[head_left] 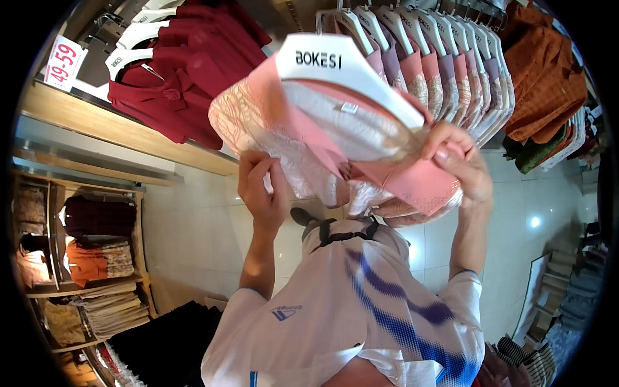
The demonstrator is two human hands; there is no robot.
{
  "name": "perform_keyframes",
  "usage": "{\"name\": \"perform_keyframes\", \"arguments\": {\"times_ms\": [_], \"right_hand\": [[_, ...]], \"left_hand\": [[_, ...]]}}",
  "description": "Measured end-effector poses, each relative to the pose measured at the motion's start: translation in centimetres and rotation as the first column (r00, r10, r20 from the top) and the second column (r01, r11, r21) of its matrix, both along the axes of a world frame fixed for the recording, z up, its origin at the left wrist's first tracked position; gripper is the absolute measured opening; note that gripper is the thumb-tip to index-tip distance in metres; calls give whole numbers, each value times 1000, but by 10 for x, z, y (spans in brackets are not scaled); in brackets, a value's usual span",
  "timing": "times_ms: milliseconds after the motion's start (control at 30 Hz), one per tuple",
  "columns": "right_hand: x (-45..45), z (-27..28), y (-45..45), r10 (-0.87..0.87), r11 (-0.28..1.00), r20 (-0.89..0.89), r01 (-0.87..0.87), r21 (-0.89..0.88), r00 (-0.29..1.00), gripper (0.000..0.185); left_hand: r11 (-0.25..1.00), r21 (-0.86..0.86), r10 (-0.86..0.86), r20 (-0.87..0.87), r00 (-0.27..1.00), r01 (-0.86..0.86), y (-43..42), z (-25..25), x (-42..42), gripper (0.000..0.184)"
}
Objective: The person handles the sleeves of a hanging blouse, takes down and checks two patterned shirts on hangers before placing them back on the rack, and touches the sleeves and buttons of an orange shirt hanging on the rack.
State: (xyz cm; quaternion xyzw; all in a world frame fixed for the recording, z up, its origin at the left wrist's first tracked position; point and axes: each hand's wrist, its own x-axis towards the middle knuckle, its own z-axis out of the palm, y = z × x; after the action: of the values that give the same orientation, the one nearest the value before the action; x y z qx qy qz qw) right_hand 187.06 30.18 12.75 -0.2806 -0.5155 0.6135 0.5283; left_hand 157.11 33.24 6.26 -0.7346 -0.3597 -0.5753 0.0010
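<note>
A pink blouse (422, 184) with cream leaf-patterned panels hangs on a white hanger (351, 61) marked BOKESI, held up before my chest. My left hand (263, 187) is closed on the blouse's patterned side at the left, fingers curled in. At the right, my right hand (461, 164) pinches the pink shoulder fabric between thumb and fingers, close to the hanger's end. A small white label (349, 108) shows inside the neck. The lower part of the blouse is foreshortened and partly hidden.
Similar blouses (445, 77) hang on a rail ahead. Dark red tops (171, 97) hang at upper left beside a price sign (63, 62), rust-coloured garments (545, 71) at upper right. Shelves with folded clothes (113, 313) stand at left. Underfoot is a shiny tiled floor (193, 226).
</note>
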Motion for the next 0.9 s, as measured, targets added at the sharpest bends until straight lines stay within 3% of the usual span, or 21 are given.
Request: {"name": "perform_keyframes", "arguments": {"times_ms": [33, 67, 133, 167, 233, 267, 300, 367, 400, 433, 500, 533, 600, 667, 767, 800, 833, 900], "right_hand": [[5, 6, 4, -3, 998, 29, 1, 57, 1000, 12], [10, 12, 8, -4, 998, 34, 2, 57, 999, 12], [17, 25, 17, 7, 977, 84, -25, 214, 996, 14], [19, 34, 18, 12, 977, 92, -32, 212, 996, 14], [21, 53, 22, 20, 969, 57, -34, 246, 998, 16], [22, 60, 22, 31, 973, 29, -37, 227, 999, 17], [21, 67, 25, -31, 953, 74, 7, 304, 997, 17], [29, 81, 31, 35, 940, 95, -65, 334, 995, 18], [30, 86, 37, 52, 927, 93, -83, 366, 994, 17], [26, 95, 38, 42, 911, 85, -73, 406, 996, 17], [29, 109, 42, -7, 891, 79, -30, 453, 997, 18], [37, 114, 44, -46, 887, 82, 4, 461, 996, 19], [43, 129, 46, -28, 873, 81, -15, 488, 996, 23], [49, 140, 42, 23, 871, 88, -63, 488, 996, 28], [46, 153, 33, -369, 788, 24, 299, 538, 929, 31], [46, 155, 31, -430, 760, 10, 356, 543, 903, 32], [46, 156, 30, -491, 729, -3, 412, 546, 871, 33], [53, 157, 27, -377, 770, 6, 310, 557, 926, 33]], "left_hand": [[984, -163, -60, 42, 997, 66, -5, -13, -7, 8], [984, -163, -61, 47, 997, 68, -8, -27, -12, 8], [809, -566, -242, -78, 967, 157, -9, -61, -21, 11], [809, -566, -237, -70, 969, 157, -6, -90, -30, 11], [377, -899, -407, 57, 911, 225, 9, -166, -47, 14], [227, -860, -331, 372, 867, 456, 13, -198, -50, 19], [239, -851, -329, 383, 863, 468, 19, -215, -51, 19], [192, -715, 112, 697, 708, 673, 24, -243, -53, 23], [150, -750, 136, 661, 738, 644, 32, -259, -57, 38], [158, -743, 142, 669, 730, 650, 37, -266, -56, 38], [8, -588, 250, 785, 567, 809, 49, -279, -57, 52], [14, -581, 251, 790, 559, 814, 55, -287, -54, 52], [72, -521, 370, 806, 463, 850, 67, -297, -42, 32], [77, -447, 364, 845, 392, 891, 78, -301, -28, 32], [90, -279, 335, 913, 235, 956, 93, -296, -5, 39], [98, -189, 312, 938, 151, 977, 96, -299, -1, 47], [94, -188, 312, 938, 150, 978, 101, -300, 2, 47], [104, -42, 220, 975, 18, 994, 108, -304, 5, 43]]}}
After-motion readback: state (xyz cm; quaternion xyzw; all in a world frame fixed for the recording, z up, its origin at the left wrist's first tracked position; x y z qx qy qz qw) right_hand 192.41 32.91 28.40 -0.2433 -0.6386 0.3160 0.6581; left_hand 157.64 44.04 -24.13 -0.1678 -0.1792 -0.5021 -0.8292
